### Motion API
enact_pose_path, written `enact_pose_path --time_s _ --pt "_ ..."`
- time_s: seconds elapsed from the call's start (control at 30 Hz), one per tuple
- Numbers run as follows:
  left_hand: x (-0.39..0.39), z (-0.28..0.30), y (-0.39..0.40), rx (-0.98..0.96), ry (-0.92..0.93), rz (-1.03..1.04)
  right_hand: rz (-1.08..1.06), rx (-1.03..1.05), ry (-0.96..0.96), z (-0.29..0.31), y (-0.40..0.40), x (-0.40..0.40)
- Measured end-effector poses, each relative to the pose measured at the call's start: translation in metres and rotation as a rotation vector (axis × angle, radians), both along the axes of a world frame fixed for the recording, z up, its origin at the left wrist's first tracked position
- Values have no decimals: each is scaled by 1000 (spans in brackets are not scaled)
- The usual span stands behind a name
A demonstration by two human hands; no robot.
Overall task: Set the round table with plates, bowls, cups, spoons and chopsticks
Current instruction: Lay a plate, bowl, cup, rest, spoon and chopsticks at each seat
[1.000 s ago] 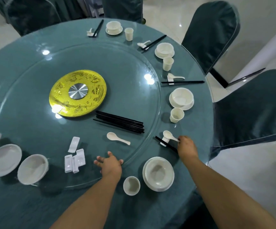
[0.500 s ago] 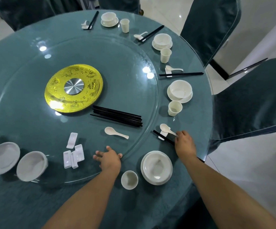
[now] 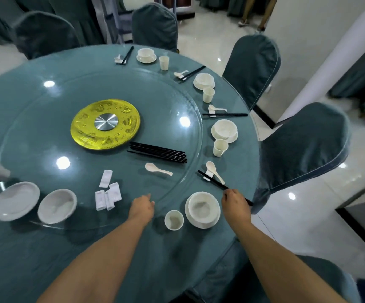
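Chopsticks (image 3: 215, 182), lower right of centre on the teal table (image 3: 45, 248), lie across a white rest, their near end pinched by the right hand (image 3: 235, 201), while the left hand (image 3: 142, 207) rests relaxed at the glass turntable's (image 3: 35, 127) edge.

this looks like a restaurant banquet room. a large round table (image 3: 45, 248) under a teal cloth carries a glass turntable (image 3: 172, 101) with a gold centre disc (image 3: 105, 125). matching teal covers dress the chairs (image 3: 304, 149) around it, and more covered chairs (image 3: 43, 33) stand behind. identical white place settings (image 3: 224, 130) ring the rim. the floor (image 3: 308, 193) is polished pale tile, with a white pillar (image 3: 330, 53) nearby.
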State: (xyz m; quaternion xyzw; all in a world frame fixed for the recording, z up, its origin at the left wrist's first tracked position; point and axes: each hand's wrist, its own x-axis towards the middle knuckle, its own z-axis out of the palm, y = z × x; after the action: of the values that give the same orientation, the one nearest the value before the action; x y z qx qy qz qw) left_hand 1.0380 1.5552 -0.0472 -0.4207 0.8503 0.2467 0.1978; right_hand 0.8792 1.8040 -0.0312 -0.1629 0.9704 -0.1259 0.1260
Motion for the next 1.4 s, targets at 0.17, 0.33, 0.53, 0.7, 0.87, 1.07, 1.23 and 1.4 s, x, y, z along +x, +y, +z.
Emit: enact_pose_path --time_s 0.17,0.33,0.53,0.7,0.87,1.07,1.23,1.4 --pt "41 27 39 59 105 -17 62 8 -32 33 4 40" --pt "77 47 76 53 174 -9 165 -47 -59 52 12 69" --pt "142 61 116 109 133 140 317 -62 -114 51 20 114" --pt "212 63 135 135 100 216 419 -76 -134 47 13 159" --pt "284 72 135 88 45 280 534 -89 -189 47 -7 210" --pt "369 89 129 78 27 375 622 -73 -250 47 -30 267" --pt "433 89 119 57 49 446 661 -57 -261 45 -49 322" --pt "489 62 106 143 50 470 611 -29 -289 34 -55 385"
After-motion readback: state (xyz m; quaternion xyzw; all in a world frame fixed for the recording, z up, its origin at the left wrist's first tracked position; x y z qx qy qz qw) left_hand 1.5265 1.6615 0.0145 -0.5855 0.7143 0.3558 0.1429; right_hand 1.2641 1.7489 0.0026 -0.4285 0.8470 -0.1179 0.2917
